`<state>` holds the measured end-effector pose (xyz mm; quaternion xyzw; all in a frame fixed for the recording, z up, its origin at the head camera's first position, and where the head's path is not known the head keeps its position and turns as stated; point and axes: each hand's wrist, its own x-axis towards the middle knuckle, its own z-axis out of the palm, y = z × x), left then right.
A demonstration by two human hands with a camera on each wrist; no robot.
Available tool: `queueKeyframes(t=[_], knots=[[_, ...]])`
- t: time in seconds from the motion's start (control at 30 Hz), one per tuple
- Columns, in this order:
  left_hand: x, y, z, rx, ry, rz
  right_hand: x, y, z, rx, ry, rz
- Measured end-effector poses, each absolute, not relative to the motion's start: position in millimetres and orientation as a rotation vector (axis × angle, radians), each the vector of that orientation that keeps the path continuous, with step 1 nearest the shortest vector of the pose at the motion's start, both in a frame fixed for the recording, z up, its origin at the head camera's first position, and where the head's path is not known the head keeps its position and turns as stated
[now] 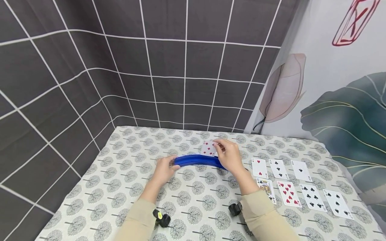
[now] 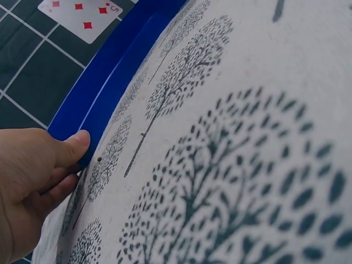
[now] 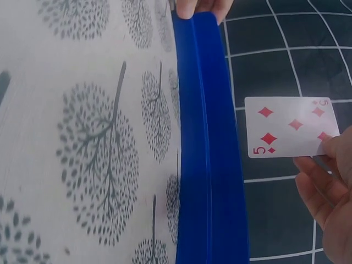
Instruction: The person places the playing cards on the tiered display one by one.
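Surface covered in white cloth printed with grey trees [image 1: 99, 207], with two bare hands at work over its middle, toward the far edge. The left hand [image 1: 164, 170] pinches the left end of a long, curved, blue plastic card holder [image 1: 197, 160], thumb on the near side. The right hand [image 1: 230, 155], well apart from the left, pinches a white rectangular playing card, the five of red diamonds [image 1: 207, 149], by its upper right corner. The card is just above the holder, right of its middle; the right wrist view shows a narrow gap between them. Its face points toward the person, its long axis runs roughly upright, crosswise to the holder, and a short edge is lowest. The holder's own long axis runs left to right, its middle bowed toward the far edge. The step in hand looks like fitting the card into the holder; the next move would call for lining up that short edge with the groove and lowering it while the left hand steadies the holder. Seven face-up playing cards [image 1: 288, 194] lie in two rows toward the right edge.
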<state>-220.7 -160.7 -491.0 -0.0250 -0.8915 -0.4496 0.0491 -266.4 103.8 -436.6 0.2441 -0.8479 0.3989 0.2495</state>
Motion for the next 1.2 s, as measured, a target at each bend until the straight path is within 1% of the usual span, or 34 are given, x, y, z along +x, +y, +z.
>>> queueKeyframes(t=[0.67, 0.9, 1.2], knots=[[-220, -161, -492, -0.085, -2.714, -1.402, -266, 82, -435, 0.718, -2.35, 1.108], [-222, -159, -491, -0.046, -2.72, -1.413, -267, 74, -434, 0.738, -2.332, 1.097], [-220, -159, -490, -0.1, -2.694, -1.37, -263, 62, -433, 0.764, -2.369, 1.151]])
